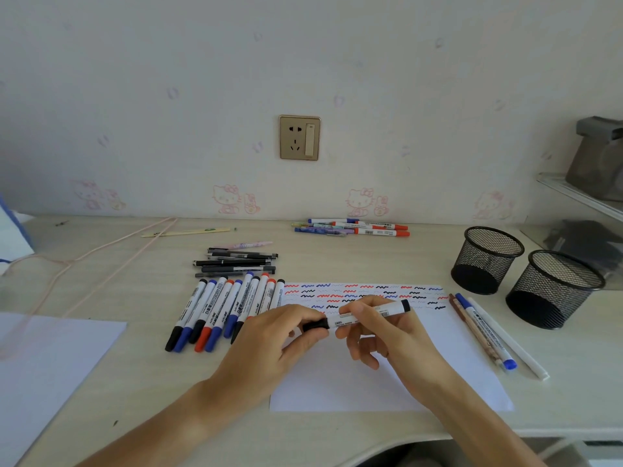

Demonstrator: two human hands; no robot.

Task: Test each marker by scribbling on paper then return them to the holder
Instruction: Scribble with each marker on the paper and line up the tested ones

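Spare sheet [50,358]: at our 9 o'clock we see a blank white page lying flat on the desk [135,298], partly cut off by the frame edge
Pink cord [101,254]: at 10 o'clock it trails in a loop across the desk toward the wall
Marker row [222,311]: at 11 o'clock of our hands, whiteboard markers with black, blue and red caps lie side by side, touching one another, just left of the scribbled sheet
Dark pens [236,262]: a small stack of them lies behind the marker row, further toward 12 o'clock
Left hand [273,345]: we pinch the black cap [316,325] of the held marker between thumb and curled fingers; we cannot tell whether the cap is on or coming off
Black marker [367,315]: it hangs above the scribbled sheet, lying almost level between our two hands, cap end toward 9 o'clock and black tail end toward 3 o'clock
Right hand [391,328]: we grasp the white barrel with thumb and forefinger, the other fingers loosely curled beneath
Scribbled sheet [371,375]: straight ahead of us, its far strip is covered with red, blue and black squiggles, its near part blank
Far pens [354,227]: at 12 o'clock, close to the wall, a small cluster with red and blue caps
Loose pens [488,332]: at 2 o'clock, several lie along the sheet's right edge, one with a blue cap
Mesh holders [487,261]: at 2 o'clock two black wire cups stand upright, just beside each other, the second [556,288] nearer us
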